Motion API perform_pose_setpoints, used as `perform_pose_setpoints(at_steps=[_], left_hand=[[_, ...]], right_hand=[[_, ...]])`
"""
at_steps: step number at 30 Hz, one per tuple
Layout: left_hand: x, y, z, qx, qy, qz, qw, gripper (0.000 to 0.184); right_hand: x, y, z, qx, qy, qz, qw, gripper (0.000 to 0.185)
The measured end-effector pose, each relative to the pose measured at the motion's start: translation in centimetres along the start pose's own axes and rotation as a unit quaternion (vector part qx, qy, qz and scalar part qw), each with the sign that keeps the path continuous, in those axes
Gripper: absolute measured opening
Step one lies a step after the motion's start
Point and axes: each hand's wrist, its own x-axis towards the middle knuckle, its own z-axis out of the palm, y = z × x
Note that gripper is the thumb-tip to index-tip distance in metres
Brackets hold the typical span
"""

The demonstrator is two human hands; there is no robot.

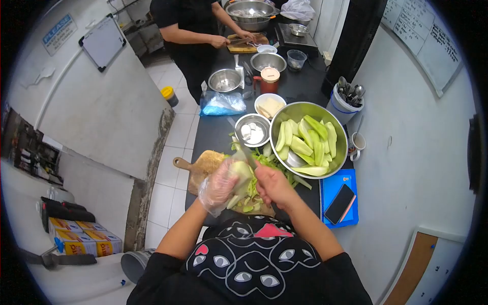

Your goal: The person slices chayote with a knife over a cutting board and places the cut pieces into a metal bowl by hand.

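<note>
My left hand (222, 184), in a clear plastic glove, grips a pale green peeled vegetable (241, 173) above the cutting board. Bare, my right hand (274, 186) is closed round a knife (247, 153), whose blade points up and away beside the vegetable. Green peelings (251, 204) lie on and around the wooden cutting board (205, 166). Just beyond my right hand, a large steel bowl (343, 133) holds several long peeled green pieces (303, 146). A small steel bowl (252, 130) with white pieces stands behind the knife.
Across the dark table (213, 133), a person (187, 38) cuts on another wooden board (247, 42). A plastic bag (222, 103), a red mug (268, 81) and steel bowls stand between us. At right are a phone (340, 204) on a blue folder, a white cup (358, 143) and a utensil bucket (344, 104).
</note>
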Motion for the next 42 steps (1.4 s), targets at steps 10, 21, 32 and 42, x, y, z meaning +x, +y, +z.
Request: perform_pose_setpoints(at_steps=[10, 21, 32, 42], left_hand=[[0.6, -0.9, -0.3, -0.259, 0.053, -0.093, 0.960, 0.049], [0.2, -1.5, 1.2, -0.190, 0.130, -0.094, 0.969, 0.039], [1.5, -2.0, -0.1, -0.265, 0.179, -0.231, 0.919, 0.053], [0.5, -2.9, 0.6, -0.154, 0.150, -0.211, 0.954, 0.048]], right_hand=[[1.5, 4.4, -3.6, -0.312, 0.092, -0.034, 0.945, 0.058], [-3.6, 0.5, 0.5, -0.475, 0.079, -0.168, 0.860, 0.055], [-4.8, 0.4, 0.6, -0.480, 0.105, -0.190, 0.850, 0.056], [-4.0, 0.7, 1.7, -0.519, 0.132, -0.258, 0.804, 0.058]])
